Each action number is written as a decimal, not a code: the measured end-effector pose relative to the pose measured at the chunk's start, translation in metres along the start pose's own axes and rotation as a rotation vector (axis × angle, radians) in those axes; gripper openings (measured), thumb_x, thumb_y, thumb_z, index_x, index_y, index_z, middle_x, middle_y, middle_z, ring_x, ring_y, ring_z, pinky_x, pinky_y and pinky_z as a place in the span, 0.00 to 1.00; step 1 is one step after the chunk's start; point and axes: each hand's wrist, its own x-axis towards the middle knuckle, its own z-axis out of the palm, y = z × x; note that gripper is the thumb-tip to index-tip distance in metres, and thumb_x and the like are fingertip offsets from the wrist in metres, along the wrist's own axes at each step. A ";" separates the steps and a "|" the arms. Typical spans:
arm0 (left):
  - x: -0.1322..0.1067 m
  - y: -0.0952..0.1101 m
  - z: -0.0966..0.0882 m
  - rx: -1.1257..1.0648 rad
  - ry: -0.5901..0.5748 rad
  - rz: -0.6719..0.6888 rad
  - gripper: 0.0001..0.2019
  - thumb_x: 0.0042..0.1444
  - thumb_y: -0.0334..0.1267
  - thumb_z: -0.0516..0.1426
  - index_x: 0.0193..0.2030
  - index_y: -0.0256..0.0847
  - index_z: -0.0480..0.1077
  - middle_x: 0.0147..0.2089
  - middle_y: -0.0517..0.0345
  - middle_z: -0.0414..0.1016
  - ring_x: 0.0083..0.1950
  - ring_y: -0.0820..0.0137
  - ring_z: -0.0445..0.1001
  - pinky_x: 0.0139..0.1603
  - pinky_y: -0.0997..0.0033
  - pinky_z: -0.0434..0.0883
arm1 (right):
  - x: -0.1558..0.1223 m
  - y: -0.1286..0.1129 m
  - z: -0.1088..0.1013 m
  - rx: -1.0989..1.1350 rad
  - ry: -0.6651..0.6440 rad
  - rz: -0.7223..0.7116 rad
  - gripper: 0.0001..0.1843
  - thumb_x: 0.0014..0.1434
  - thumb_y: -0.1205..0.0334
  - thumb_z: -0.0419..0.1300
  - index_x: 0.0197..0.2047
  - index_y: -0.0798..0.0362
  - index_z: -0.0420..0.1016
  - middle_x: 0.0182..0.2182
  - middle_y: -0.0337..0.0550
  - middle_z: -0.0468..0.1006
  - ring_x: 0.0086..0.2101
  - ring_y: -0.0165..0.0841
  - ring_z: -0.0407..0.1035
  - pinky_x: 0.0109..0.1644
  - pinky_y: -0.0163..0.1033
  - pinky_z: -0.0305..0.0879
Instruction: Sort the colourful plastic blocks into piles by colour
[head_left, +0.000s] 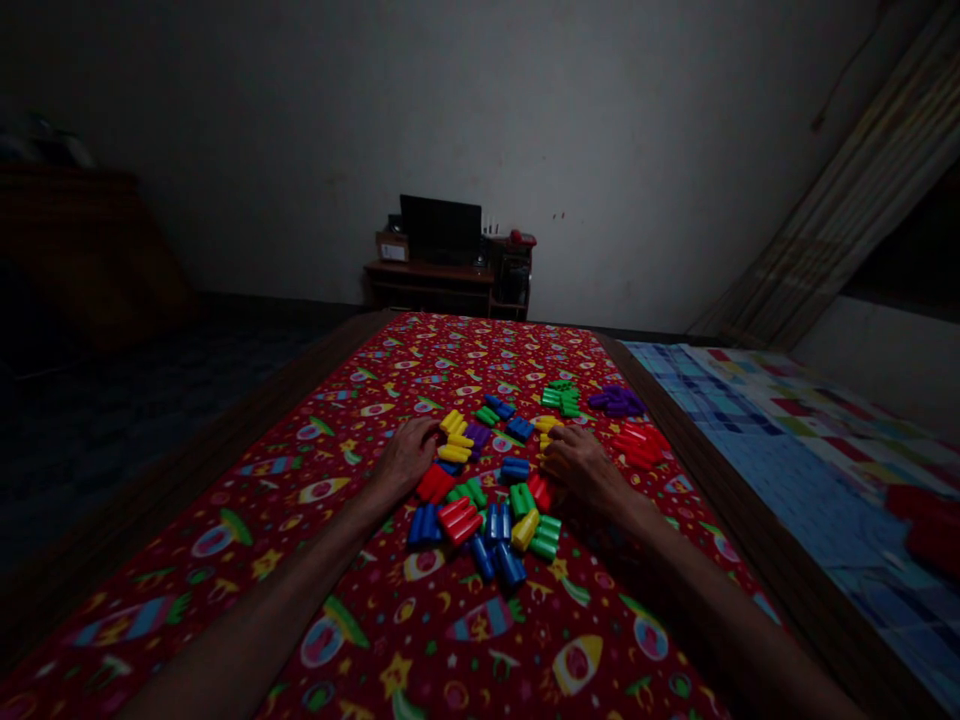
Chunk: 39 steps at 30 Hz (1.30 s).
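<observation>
Left hand (409, 458) lying flat and open, nothing in it, on a red rocket-print cloth (225, 560), just beside a red block (435, 484). Right hand (585, 468) open too, fingers a little bent, nothing in it, right by a yellow block (550, 425). Between both hands, a messy pile of ribbed plastic blocks (487, 510) in red, blue, green and yellow. Farther up the cloth, green blocks (561, 398), purple blocks (616, 401) and more red blocks (640, 445). Off to the right, a wooden bed edge (780, 540) and a blue checked mat (750, 440). Far off, a wooden desk (427, 275) with a dark screen (440, 228) and a cardboard box (392, 246), its white label too small to read.
</observation>
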 end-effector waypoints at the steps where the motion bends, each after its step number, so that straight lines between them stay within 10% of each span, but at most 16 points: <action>1: 0.000 0.000 0.000 0.000 -0.003 -0.004 0.14 0.54 0.33 0.50 0.44 0.41 0.72 0.48 0.49 0.77 0.52 0.60 0.73 0.57 0.56 0.69 | 0.000 -0.001 -0.003 -0.008 0.012 -0.014 0.09 0.64 0.63 0.55 0.32 0.52 0.73 0.39 0.49 0.76 0.39 0.37 0.68 0.44 0.41 0.64; 8: 0.000 0.001 0.001 -0.001 0.019 -0.017 0.13 0.55 0.34 0.49 0.43 0.41 0.72 0.48 0.49 0.77 0.51 0.59 0.73 0.56 0.54 0.69 | 0.037 -0.032 -0.021 -0.025 -0.144 -0.018 0.12 0.65 0.66 0.52 0.35 0.54 0.76 0.29 0.46 0.77 0.31 0.33 0.69 0.36 0.36 0.58; 17: -0.004 0.002 0.002 -0.009 0.034 -0.003 0.15 0.56 0.33 0.49 0.46 0.40 0.71 0.50 0.46 0.75 0.53 0.59 0.72 0.57 0.53 0.69 | 0.102 -0.089 0.047 -0.005 -0.292 -0.122 0.15 0.64 0.65 0.54 0.53 0.55 0.72 0.44 0.54 0.76 0.47 0.40 0.68 0.51 0.43 0.62; 29: -0.003 0.000 0.004 0.003 0.028 -0.001 0.15 0.56 0.33 0.49 0.47 0.40 0.71 0.50 0.48 0.75 0.53 0.58 0.72 0.57 0.53 0.68 | -0.027 -0.011 -0.033 -0.004 0.206 0.217 0.21 0.63 0.56 0.55 0.57 0.53 0.66 0.45 0.55 0.74 0.45 0.44 0.69 0.49 0.51 0.69; 39: -0.002 0.002 0.000 -0.012 0.023 -0.004 0.15 0.54 0.33 0.49 0.47 0.41 0.72 0.50 0.49 0.76 0.53 0.58 0.72 0.58 0.52 0.69 | -0.066 0.010 -0.015 -0.115 0.198 0.241 0.17 0.63 0.55 0.53 0.52 0.54 0.70 0.46 0.56 0.76 0.46 0.46 0.70 0.48 0.55 0.70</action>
